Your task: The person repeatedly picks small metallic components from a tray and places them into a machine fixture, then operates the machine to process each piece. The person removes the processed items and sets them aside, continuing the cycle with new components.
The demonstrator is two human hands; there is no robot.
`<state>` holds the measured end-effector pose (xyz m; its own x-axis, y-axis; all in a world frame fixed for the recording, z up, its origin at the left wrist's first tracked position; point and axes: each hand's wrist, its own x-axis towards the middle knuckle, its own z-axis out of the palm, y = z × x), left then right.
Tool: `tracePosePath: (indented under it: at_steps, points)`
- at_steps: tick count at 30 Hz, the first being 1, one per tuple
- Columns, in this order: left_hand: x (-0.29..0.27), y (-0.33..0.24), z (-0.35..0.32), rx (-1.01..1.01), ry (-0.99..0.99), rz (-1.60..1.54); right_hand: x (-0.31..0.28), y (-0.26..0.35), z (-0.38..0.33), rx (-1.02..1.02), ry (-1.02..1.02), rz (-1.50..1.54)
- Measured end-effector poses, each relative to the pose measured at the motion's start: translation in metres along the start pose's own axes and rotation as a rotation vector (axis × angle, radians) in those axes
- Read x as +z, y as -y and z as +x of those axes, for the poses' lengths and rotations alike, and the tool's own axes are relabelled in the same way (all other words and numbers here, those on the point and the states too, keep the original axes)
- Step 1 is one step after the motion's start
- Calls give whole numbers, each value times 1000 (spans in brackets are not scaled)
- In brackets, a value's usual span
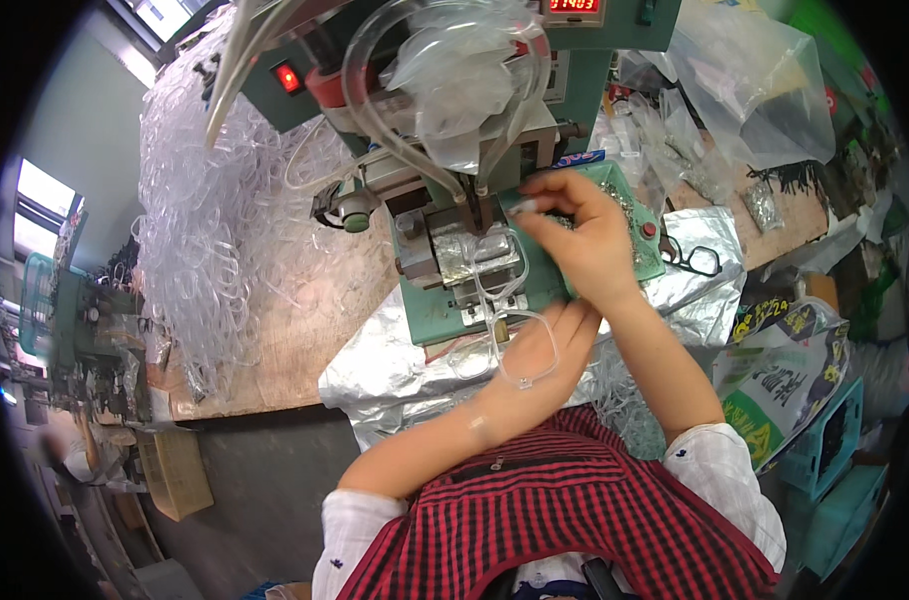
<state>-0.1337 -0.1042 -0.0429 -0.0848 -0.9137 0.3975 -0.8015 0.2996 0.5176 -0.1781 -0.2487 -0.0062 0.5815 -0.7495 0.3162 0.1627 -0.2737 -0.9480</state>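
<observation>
While right hand [587, 238] curls, left hand [565, 355] outstretched under eyeglass frame [491, 298], each grip unclear

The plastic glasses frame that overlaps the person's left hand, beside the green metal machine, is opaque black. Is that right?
No, the colour is wrong: the plastic glasses frame overlapping the left hand beside the green metal machine is clear and see-through, as the head view shows.

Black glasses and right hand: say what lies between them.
In the head view, the green tray, with a red button at its edge, lies between the right hand and the black glasses.
</observation>
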Motion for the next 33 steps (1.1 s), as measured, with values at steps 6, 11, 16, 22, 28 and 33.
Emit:
tracePosePath:
  at_steps: [6,11,16,22,28,33]
  points:
    - [-130,76,-78,-592,219,-162,18,5,3,116,26,60]
    - [-83,192,-96,-621,-77,832,37,17,-1,153,52,302]
    - [-91,194,-87,-662,-221,879,41,7,1,70,-32,288]
    - [-149,85,-73,-539,-885,-458,43,-1,-2,82,3,454]
    - [-158,14,-16,38,-938,-377,52,5,-9,180,-51,513]
    - [-150,16,2,-121,-952,-535,55,10,-18,217,-110,617]
